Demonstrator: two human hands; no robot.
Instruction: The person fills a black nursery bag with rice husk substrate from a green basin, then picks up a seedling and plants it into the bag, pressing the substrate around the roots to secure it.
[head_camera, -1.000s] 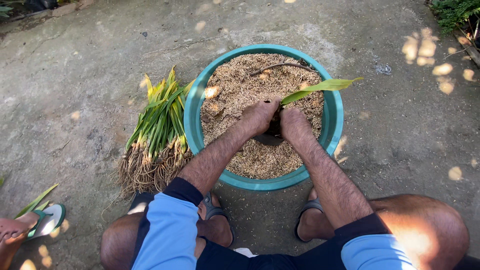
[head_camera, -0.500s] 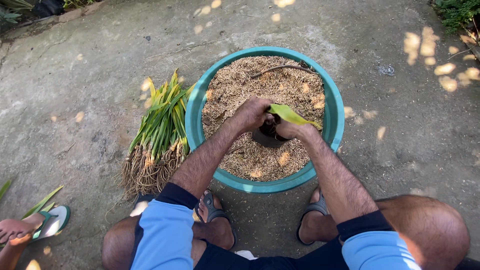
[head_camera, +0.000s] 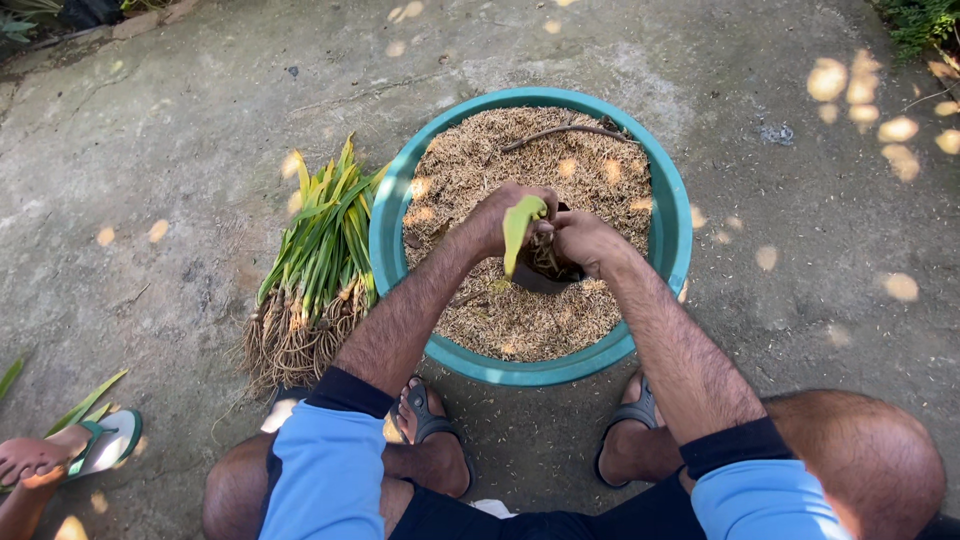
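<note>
Concrete ground (head_camera: 200, 120), sun-dappled; person squats over it, sandalled feet just behind a large teal basin (head_camera: 678, 215). Basin is filled nearly level with dry tan husk (head_camera: 600, 170); a brown stick (head_camera: 565, 131) lies on the husk near the far rim. Bundle of green plants (head_camera: 318, 265) with pale tangled roots lies on the ground, touching the basin's left wall. Another person's foot in a green sandal (head_camera: 100, 445) shows at the lower left edge. Over the basin's middle, both hands meet around a small dark pot (head_camera: 545, 275) resting on the husk. Left hand (head_camera: 500, 215) is closed on a young plant (head_camera: 518, 228), yellow-green leaf bending toward the camera, roots going into the pot. Right hand (head_camera: 585, 240) is curled against the pot's rim and the roots; whether it grips or only presses, cannot tell. Risks, as judged: the leaf already bends sharply and may crease or snap if the left grip tightens. The pot sits on loose husk, so uneven pressure could tip it. Roots could bunch or tear if forced down. Husk may spill over the near rim.
</note>
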